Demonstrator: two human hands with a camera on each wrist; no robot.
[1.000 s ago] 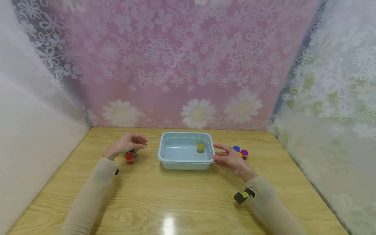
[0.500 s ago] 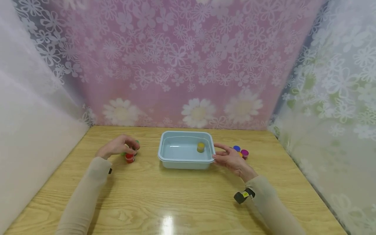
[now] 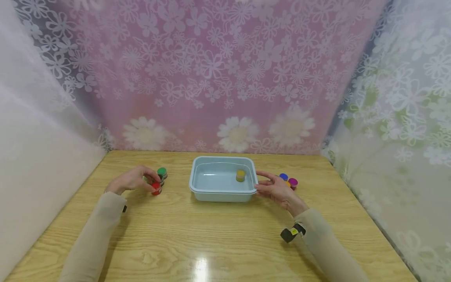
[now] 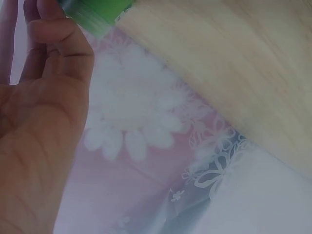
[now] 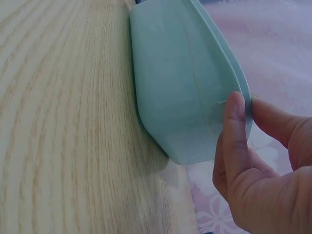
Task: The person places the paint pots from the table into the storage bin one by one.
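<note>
A pale blue plastic tub (image 3: 222, 197) stands mid-table with one yellow-lidded paint pot (image 3: 240, 176) in its right part. My right hand (image 3: 280, 194) holds the tub's right rim; in the right wrist view thumb and finger lie either side of the rim (image 5: 246, 92). To the tub's left, my left hand (image 3: 132, 180) reaches over a cluster of paint pots, fingers bent down. Its thumb is at the red pot (image 3: 156, 188), its fingers beside the black pot (image 3: 161, 180). A light green pot (image 4: 97, 14) shows near the fingers. I cannot tell whether they grip one.
A dark green paint pot (image 3: 162, 172) stands behind the left cluster. Right of the tub, behind my right hand, are blue (image 3: 283, 177), purple (image 3: 293, 183) and orange (image 3: 287, 183) pots. Flowered curtains (image 3: 225, 98) close in the wooden table (image 3: 197, 239) behind and at the sides.
My left hand has moved left and down onto the left cluster, uncovering the dark green pot. The right hand has stayed at the tub's rim.
</note>
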